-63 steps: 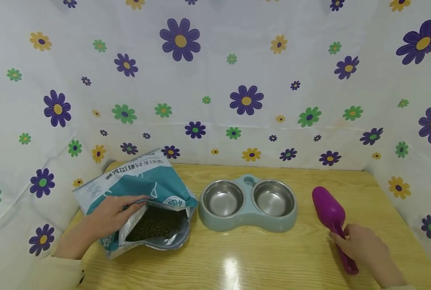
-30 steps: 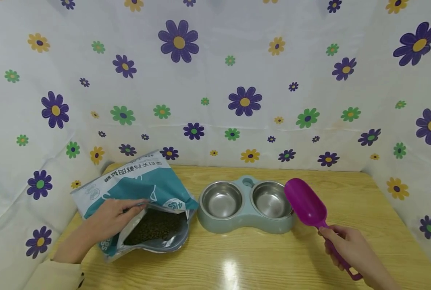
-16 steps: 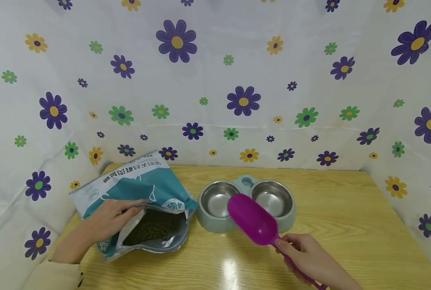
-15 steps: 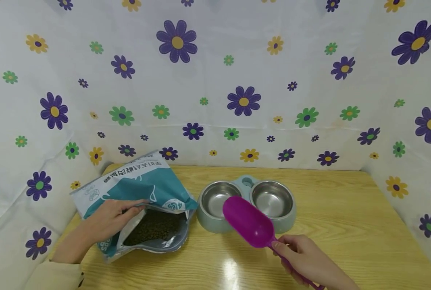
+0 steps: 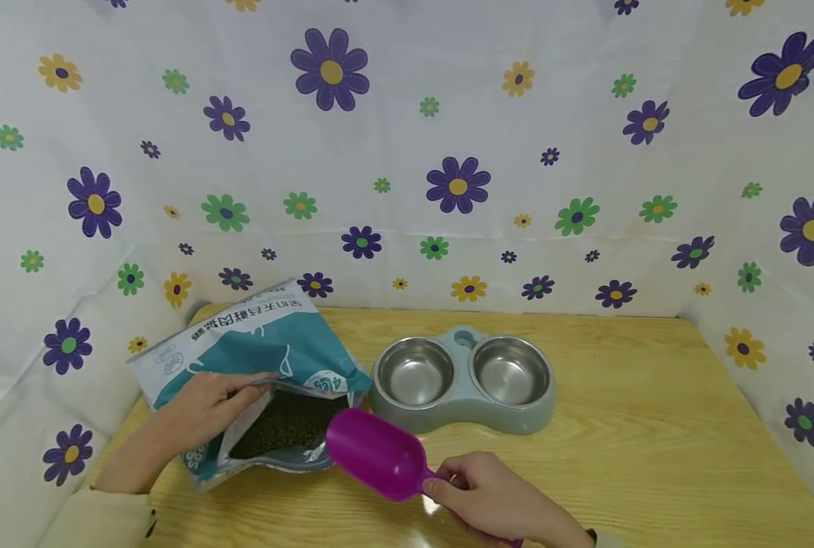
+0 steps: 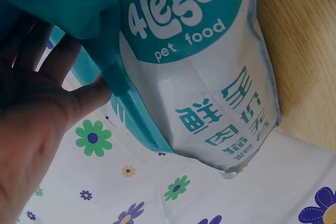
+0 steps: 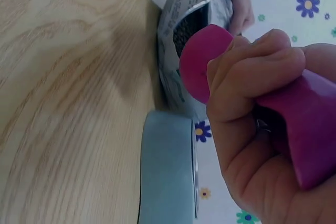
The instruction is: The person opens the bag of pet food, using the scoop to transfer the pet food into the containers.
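One table [image 5: 626,426]: bag [image 5: 297,335] at left, mouth open; judged heavy, soft-walled, best held by rim. Left hand [image 5: 204,407] pinches upper rim between thumb and fingers. Twin-bowl feeder [image 5: 461,415] just right of bag. Purple scoop [image 5: 375,457] near bag mouth; presumably light, stiff; right hand [image 5: 492,495] curled firmly round handle.

Bag [image 5: 297,342] left, scoop [image 5: 379,457] before double bowl [image 5: 463,403]
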A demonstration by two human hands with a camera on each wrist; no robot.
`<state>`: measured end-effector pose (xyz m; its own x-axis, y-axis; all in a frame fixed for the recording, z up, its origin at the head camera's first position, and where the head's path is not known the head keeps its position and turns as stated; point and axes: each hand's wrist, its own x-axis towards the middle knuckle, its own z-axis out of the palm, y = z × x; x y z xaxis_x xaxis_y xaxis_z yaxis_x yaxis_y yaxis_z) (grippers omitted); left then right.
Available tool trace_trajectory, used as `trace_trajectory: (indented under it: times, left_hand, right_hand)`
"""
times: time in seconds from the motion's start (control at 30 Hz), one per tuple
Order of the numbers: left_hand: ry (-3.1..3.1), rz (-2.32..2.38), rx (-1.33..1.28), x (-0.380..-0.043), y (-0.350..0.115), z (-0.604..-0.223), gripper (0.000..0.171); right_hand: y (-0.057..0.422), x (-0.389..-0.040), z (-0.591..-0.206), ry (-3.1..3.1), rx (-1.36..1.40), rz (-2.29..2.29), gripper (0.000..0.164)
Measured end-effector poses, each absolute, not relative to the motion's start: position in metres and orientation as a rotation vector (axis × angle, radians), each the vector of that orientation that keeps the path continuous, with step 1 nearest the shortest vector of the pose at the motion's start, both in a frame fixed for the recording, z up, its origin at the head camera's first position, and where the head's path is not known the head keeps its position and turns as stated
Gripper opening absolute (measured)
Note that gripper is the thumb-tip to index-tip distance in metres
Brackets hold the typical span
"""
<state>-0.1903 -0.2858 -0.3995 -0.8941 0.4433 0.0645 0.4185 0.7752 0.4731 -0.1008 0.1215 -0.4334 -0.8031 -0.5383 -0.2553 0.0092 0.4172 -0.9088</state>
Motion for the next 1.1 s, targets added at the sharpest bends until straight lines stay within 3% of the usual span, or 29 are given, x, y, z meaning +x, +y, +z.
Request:
trace_trajectory:
  times: [0.33, 1.1]
  left_hand:
    - [2.944, 0.72, 0.685, -0.189, -0.285, -0.398, 0.034]
    - [2.98, 0.732, 0.751, -0.189, -0.285, -0.403, 0.032]
  right_hand:
    - [0.082, -0.103, -0.429, 2.233, -0.321, -1.256, 0.024]
    - [0.03, -0.108, -0.388, 2.515, -0.431, -0.96, 0.044]
